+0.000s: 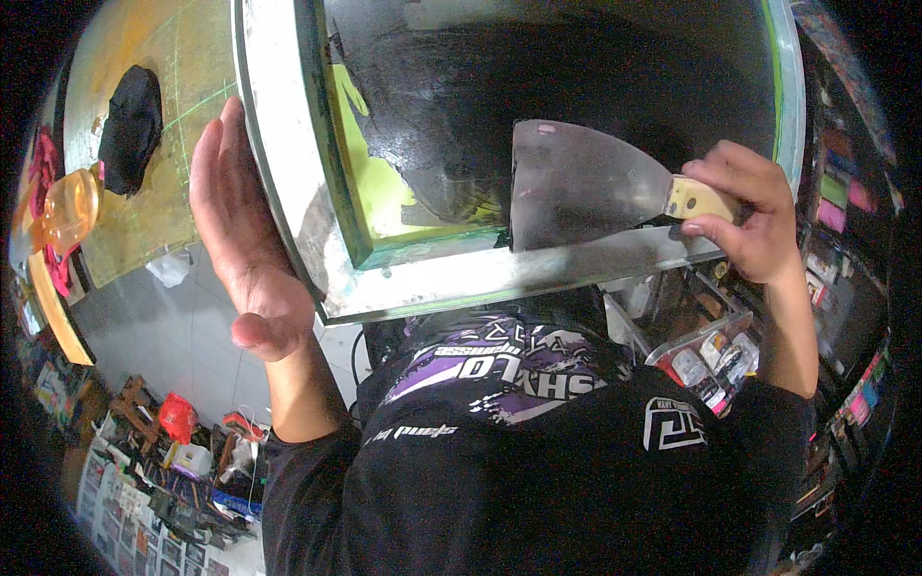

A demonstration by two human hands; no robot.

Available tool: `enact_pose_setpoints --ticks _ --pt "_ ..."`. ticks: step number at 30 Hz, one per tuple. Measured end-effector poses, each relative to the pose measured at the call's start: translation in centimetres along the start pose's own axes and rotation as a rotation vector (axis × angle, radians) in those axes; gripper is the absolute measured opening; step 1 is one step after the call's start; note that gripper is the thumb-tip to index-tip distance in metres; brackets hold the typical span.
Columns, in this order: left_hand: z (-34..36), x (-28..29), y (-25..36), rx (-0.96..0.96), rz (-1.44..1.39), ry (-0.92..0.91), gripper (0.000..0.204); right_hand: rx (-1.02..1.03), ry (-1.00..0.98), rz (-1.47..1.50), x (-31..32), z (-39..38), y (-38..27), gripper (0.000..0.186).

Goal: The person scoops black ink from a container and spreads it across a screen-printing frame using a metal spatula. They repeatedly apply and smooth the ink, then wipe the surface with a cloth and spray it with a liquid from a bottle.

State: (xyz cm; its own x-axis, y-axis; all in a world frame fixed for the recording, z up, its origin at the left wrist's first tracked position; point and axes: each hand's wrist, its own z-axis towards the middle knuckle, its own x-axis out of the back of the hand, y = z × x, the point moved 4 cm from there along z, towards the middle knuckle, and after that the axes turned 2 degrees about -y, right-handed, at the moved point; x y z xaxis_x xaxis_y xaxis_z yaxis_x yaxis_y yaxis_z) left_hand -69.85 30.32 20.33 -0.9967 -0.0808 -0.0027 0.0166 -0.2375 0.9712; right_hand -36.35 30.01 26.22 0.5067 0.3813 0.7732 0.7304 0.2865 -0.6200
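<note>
A screen printing frame (pixel 280 115) with pale sides fills the upper middle, tilted up in front of my body. Black ink (pixel 461 115) covers most of its mesh, and a yellow-green patch (pixel 389 206) shows at the lower left inside corner. My right hand (pixel 754 206) pinches the cream handle of a wide putty knife (pixel 581 187). Its grey blade points left and lies over the mesh and the near side of the frame. Along the frame's left outer edge rests my left hand (pixel 245 221), with fingers stretched out and thumb apart.
A worn yellowish board (pixel 197 58) with green lines lies at the left, bearing a crumpled black cloth (pixel 132 130). An orange translucent object (pixel 72 206) sits beside it. Below right, a clear bin (pixel 711 355) holds small packets. Clutter with a red bag (pixel 178 420) stands lower left.
</note>
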Motion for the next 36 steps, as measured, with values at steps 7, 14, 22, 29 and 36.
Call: enact_pose_setpoints --ticks 7,14,22,29,36 --pt "0.2 -0.2 0.0 0.008 -0.017 0.004 0.124 0.017 -0.029 -0.017 -0.2 1.0 -0.8 0.037" --pt "0.2 -0.1 0.0 -0.001 0.002 0.0 0.125 0.067 0.015 0.004 -0.6 1.5 -1.0 0.035" --pt "0.3 -0.3 0.0 0.013 0.0 -0.003 0.125 0.058 -0.002 0.008 -0.7 1.3 -1.0 0.035" --pt "0.3 -0.3 0.1 0.016 -0.008 -0.002 0.125 0.069 0.016 -0.003 -0.4 1.4 -0.9 0.037" --pt "0.2 -0.3 0.1 0.01 -0.022 0.012 0.124 0.079 -0.006 0.015 -0.4 1.5 -0.8 0.037"
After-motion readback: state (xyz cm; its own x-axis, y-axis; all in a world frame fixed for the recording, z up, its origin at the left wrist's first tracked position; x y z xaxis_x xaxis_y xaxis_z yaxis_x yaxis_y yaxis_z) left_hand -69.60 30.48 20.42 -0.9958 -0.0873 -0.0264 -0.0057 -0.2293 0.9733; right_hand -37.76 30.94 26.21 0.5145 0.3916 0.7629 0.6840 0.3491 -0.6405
